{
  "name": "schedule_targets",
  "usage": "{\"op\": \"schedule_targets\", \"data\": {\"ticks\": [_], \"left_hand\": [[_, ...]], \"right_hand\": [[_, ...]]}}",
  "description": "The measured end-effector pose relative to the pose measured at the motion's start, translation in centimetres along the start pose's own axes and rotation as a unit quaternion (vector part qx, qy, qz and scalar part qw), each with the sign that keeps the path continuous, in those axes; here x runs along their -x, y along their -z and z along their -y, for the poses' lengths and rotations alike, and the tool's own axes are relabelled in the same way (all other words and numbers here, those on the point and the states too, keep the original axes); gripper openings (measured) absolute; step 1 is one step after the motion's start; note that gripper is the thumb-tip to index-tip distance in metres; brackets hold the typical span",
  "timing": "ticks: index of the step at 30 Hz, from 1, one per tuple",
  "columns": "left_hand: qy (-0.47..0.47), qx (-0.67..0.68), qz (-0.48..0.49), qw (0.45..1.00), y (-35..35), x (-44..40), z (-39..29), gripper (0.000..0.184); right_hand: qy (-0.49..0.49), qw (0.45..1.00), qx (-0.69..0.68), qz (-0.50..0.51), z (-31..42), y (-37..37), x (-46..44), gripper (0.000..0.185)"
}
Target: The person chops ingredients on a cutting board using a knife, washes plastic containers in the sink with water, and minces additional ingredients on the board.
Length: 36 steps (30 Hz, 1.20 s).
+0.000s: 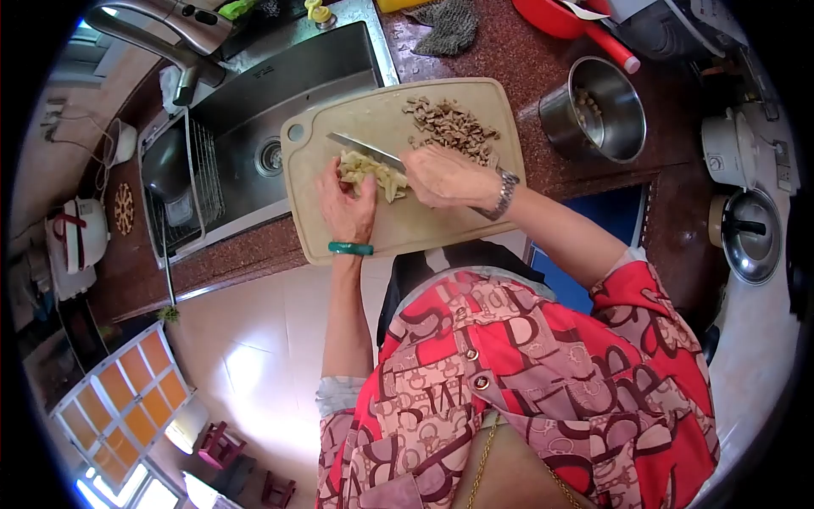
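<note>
Vegetable strips (390,183) lie left on our cutting board (420,234); our right hand (449,176) grips the knife (366,149); our left hand (348,206), spread, touches them.

A grey textured cloth (447,26) lay near a red-handled red pan (560,15) on the speckled reddish-brown stone table (500,64).

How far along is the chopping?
Done, by the look of it: the brown pieces, cut small and heaped apart. In hand: the pale strips, with the left hand at them and the knife in the right hand. Left: probably finer cuts on those longer strips, then clearing the board.
</note>
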<state>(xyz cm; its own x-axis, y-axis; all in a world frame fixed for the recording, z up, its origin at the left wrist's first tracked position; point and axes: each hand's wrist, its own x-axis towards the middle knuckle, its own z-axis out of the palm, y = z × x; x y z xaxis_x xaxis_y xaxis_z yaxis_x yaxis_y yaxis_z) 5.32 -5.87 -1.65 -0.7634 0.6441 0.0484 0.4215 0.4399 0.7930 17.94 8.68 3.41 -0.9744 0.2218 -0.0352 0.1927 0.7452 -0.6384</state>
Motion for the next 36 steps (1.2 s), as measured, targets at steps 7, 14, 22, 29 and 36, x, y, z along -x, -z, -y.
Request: {"op": "schedule_targets", "data": {"ticks": [7,14,22,29,36], "left_hand": [[-0.124,-0.064,-0.015,0.99,-0.6,2.0,-0.4,0.069],[-0.11,-0.022,0.015,0.994,-0.1,2.4,0.4,0.068],[-0.116,-0.1,-0.008,0.988,-1.0,2.8,-0.1,0.054],[-0.102,-0.07,-0.018,0.992,-0.6,2.9,1.0,0.052],[-0.142,-0.046,-0.008,0.989,-1.2,2.8,1.1,0.028]], "right_hand": [[-0.136,0.99,-0.022,0.041,2.2,-2.2,0.8,0.017],[-0.131,0.989,-0.033,0.064,1.8,-0.2,0.2,0.017],[-0.145,0.989,-0.023,0.018,2.7,-2.0,0.1,0.017],[-0.141,0.989,-0.026,0.026,3.6,-0.2,0.3,0.016],[-0.207,0.977,-0.046,0.01,4.0,-3.0,0.1,0.02]]}}
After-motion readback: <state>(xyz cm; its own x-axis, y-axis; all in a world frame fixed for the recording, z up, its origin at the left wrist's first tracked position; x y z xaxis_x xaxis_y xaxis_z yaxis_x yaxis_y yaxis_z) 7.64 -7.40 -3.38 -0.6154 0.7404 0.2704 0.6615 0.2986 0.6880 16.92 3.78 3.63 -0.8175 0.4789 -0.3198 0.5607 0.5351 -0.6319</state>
